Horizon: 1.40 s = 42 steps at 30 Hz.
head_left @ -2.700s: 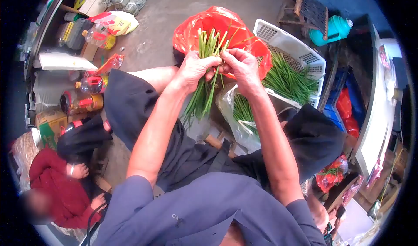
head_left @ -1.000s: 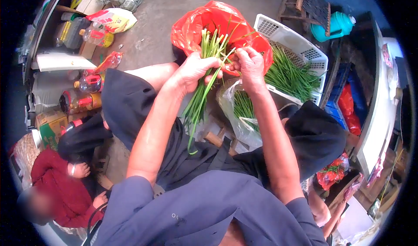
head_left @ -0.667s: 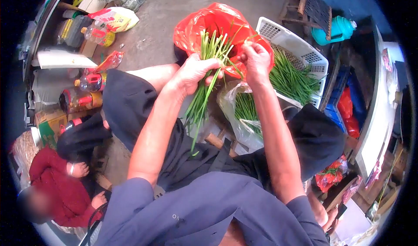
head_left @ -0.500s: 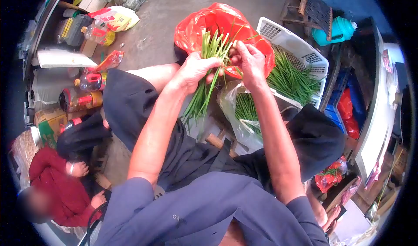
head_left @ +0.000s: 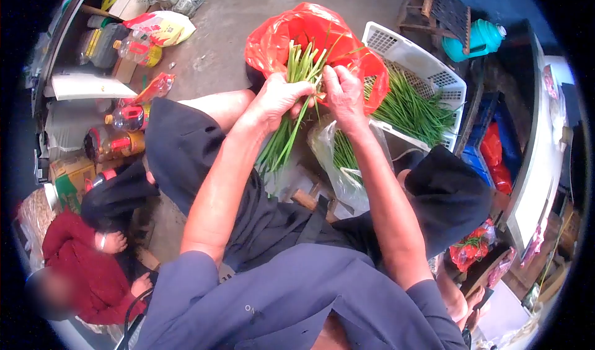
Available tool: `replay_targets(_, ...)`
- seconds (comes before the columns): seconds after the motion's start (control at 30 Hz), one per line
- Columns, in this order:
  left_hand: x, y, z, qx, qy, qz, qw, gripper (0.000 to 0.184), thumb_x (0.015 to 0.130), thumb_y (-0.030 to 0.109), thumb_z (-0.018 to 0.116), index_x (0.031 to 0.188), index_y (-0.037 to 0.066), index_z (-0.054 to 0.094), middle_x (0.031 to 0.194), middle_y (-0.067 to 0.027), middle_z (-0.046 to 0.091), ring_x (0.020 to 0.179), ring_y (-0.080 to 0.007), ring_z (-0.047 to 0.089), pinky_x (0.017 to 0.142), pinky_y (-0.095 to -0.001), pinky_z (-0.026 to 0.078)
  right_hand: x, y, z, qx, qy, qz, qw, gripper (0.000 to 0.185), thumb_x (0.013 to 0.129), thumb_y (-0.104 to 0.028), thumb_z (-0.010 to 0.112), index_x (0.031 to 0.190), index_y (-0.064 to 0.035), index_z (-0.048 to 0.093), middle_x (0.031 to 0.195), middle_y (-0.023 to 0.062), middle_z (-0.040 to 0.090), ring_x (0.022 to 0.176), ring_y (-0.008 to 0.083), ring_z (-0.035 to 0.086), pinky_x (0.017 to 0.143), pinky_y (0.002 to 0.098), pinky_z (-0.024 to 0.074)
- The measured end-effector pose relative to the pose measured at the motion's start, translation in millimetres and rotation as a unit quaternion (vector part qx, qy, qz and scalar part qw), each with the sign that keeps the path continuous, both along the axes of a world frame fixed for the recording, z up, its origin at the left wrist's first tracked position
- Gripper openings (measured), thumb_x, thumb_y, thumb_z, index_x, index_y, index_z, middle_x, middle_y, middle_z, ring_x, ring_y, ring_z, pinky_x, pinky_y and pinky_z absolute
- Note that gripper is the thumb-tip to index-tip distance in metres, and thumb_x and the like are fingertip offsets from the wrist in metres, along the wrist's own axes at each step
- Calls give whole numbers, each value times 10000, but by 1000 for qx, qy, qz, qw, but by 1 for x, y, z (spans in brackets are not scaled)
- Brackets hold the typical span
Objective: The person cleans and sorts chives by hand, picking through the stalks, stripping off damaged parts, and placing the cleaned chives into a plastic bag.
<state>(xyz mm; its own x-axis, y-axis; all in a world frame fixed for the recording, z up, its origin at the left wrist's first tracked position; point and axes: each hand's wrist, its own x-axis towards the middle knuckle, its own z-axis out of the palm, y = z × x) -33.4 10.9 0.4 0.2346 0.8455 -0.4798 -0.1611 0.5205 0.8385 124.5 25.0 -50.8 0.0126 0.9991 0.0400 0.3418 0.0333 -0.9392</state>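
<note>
Counts two bare hands at the centre, a left hand [head_left: 277,100] and a right hand [head_left: 346,97], plus two more hands [head_left: 113,243] of a dark-red-sleeved person at near left. Includes at least three lots of slim green stems: one bunch [head_left: 280,145], one heap [head_left: 416,113] at far right, one bundle [head_left: 343,153] closer in. Adds one white perforated plastic basket [head_left: 383,42], one clear plastic bag [head_left: 347,191], at least two red plastic bags [head_left: 271,40], one turquoise plastic jug [head_left: 482,40] at far right and, at left, at least three labelled plastic bottles [head_left: 129,118].

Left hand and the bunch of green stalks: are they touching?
Touching. The head view shows the left hand closed around the bunch of green stalks, its thumb across them.
</note>
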Motion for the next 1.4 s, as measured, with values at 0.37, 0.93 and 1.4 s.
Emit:
replay_targets(0.37, -6, 0, 16, -5, -30, 5, 1000, 98, 841, 151, 635, 854, 54, 637, 702, -24, 636, 478, -56, 471, 458, -191, 360, 17, 3, -20, -99, 194, -96, 971, 212, 909, -173, 600, 789, 1, 616, 667, 35, 601, 548, 96, 561, 485, 256, 448)
replay_targets(0.93, -5, 3, 3, -11, -1, -6, 1000, 101, 835, 130, 633, 897, 50, 637, 700, -14, 639, 520, -53, 531, 425, -179, 358, 1, 4, 9, -135, 265, -19, 955, 213, 921, -225, 620, 896, -14, 632, 738, 22, 614, 580, 65, 542, 529, 209, 462)
replay_targets(1.4, -14, 7, 21, -1, -77, 51, 996, 104, 890, 135, 553, 878, 39, 589, 683, -53, 604, 518, -136, 559, 516, -246, 487, 52, -29, -28, -142, 108, -60, 982, 193, 856, -118, 641, 998, 13, 643, 740, 57, 649, 562, 108, 590, 517, 243, 481)
